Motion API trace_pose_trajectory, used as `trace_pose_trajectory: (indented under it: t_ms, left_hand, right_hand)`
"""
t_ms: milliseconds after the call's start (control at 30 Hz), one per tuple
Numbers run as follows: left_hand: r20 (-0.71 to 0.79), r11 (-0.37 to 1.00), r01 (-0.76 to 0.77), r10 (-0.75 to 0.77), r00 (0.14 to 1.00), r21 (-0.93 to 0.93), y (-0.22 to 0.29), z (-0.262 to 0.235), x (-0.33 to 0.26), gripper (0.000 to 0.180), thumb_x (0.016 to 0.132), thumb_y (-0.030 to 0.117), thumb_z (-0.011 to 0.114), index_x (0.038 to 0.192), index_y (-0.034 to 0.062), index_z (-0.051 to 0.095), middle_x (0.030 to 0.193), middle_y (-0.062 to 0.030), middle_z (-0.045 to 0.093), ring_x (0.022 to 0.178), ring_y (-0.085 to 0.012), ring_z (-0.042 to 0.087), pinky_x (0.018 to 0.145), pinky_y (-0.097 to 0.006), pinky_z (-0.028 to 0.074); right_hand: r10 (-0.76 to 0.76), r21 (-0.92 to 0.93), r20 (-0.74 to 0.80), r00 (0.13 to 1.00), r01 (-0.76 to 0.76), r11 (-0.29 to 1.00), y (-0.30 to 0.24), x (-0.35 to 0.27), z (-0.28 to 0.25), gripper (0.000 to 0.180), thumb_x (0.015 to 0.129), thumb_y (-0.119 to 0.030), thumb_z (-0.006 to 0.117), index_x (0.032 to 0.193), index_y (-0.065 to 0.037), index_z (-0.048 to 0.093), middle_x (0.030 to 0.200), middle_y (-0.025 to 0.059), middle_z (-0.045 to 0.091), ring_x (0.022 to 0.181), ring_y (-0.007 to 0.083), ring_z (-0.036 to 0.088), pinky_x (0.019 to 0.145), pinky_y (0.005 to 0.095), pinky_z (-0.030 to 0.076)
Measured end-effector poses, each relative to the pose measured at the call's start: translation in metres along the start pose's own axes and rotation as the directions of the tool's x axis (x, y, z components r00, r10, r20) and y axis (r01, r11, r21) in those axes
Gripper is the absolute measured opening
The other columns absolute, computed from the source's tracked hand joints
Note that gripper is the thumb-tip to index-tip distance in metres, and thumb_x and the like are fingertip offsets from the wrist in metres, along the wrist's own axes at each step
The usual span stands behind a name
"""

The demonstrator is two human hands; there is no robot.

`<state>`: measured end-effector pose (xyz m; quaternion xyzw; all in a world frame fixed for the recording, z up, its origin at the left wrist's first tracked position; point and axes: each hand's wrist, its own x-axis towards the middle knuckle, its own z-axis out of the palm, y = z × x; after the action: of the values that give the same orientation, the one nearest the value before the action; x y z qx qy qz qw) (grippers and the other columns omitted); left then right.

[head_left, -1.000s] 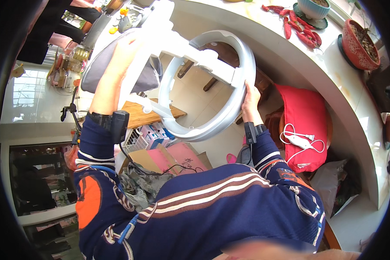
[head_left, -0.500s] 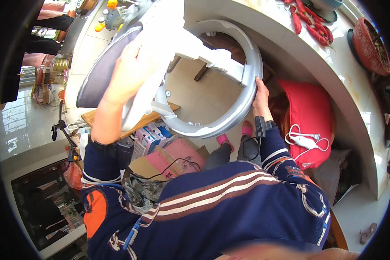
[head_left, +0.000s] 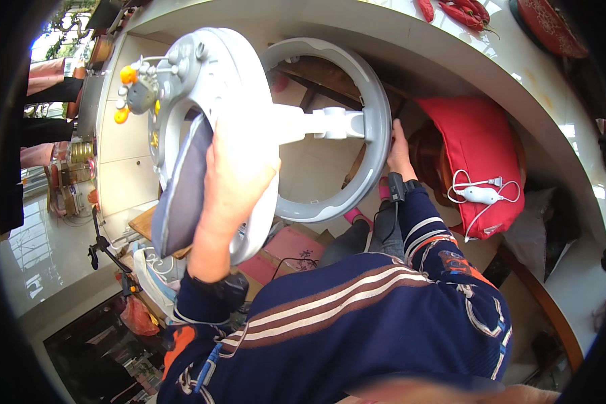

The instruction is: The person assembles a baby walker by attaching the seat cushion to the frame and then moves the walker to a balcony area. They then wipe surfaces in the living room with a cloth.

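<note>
A white and grey baby walker (head_left: 239, 64) is tilted on its side between my hands. Its grey seat cloth (head_left: 182, 192) hangs at the left, and small orange and grey toys (head_left: 140, 97) stick out from the tray. White folding arms join the tray half to the round grey base ring (head_left: 377, 114). My left hand (head_left: 232, 178) is closed on the tray half beside the seat, its fingers partly washed out by glare. Against the ring's right outer edge, my right hand (head_left: 398, 153) grips it, thumb up, other fingers mostly hidden.
A red cushion (head_left: 475, 141) with a white corded controller (head_left: 481, 195) rests on a wooden seat at the right. Red peppers (head_left: 468, 13) lie on the curved white counter (head_left: 518, 87). Below the walker are a wooden board (head_left: 143, 222) and a pink-topped carton (head_left: 296, 249).
The walker's tray half has turned, bringing its toys and tray face into fuller view. My left hand has moved right and down with it; my right hand stays on the ring. The view has shifted slightly.
</note>
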<state>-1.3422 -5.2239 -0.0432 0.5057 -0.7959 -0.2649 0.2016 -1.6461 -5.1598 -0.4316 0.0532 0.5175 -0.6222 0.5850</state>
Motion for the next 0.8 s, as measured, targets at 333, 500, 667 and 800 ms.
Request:
trace_pose_trajectory:
  t_ms: [333,500,667,800]
  left_hand:
    - [0.008,0.987,0.112,-0.114,0.993,0.118,0.005,0.027,-0.02,0.116,0.071,0.018,0.084,0.16,0.0038,0.011,0.13,-0.0301,0.044,0.115,-0.0458,0.054,0.098,-0.049,0.048]
    - [0.034,0.985,0.099,-0.105,0.994,0.142,0.001,0.033,-0.029,0.116,0.069,0.016,0.085,0.16,0.0036,0.013,0.128,-0.0297,0.045,0.112,-0.0456,0.055,0.096,-0.049,0.049]
    - [0.06,0.974,0.208,-0.214,0.975,0.095,-0.015,0.028,-0.045,0.114,0.068,0.015,0.084,0.159,0.0004,0.017,0.139,-0.0285,0.044,0.125,-0.0416,0.05,0.107,-0.046,0.041]
    - [0.08,0.966,0.223,-0.234,0.969,0.127,-0.037,0.011,-0.053,0.111,0.068,0.014,0.084,0.158,-0.0021,0.021,0.146,-0.027,0.043,0.136,-0.038,0.045,0.114,-0.044,0.036]
  right_hand:
    - [0.166,-0.017,-0.017,0.986,-0.166,0.986,0.031,0.054,-0.016,0.057,0.101,-0.056,0.052,0.12,-0.005,0.067,0.109,0.0104,0.071,0.094,0.0226,0.068,0.083,0.0384,0.055]
    - [0.212,-0.031,-0.015,0.977,-0.212,0.977,0.043,0.052,-0.025,0.057,0.101,-0.056,0.052,0.121,-0.004,0.067,0.109,0.0105,0.071,0.095,0.0228,0.067,0.084,0.0384,0.055]
    - [0.3,-0.009,-0.026,0.953,-0.301,0.954,0.078,0.044,-0.034,0.058,0.101,-0.056,0.053,0.122,-0.004,0.066,0.11,0.0105,0.071,0.096,0.0229,0.067,0.084,0.0385,0.054]
    - [0.388,0.075,-0.061,0.92,-0.383,0.921,0.13,0.026,-0.029,0.058,0.101,-0.056,0.053,0.123,-0.004,0.066,0.11,0.0106,0.07,0.096,0.0231,0.067,0.085,0.0385,0.054]
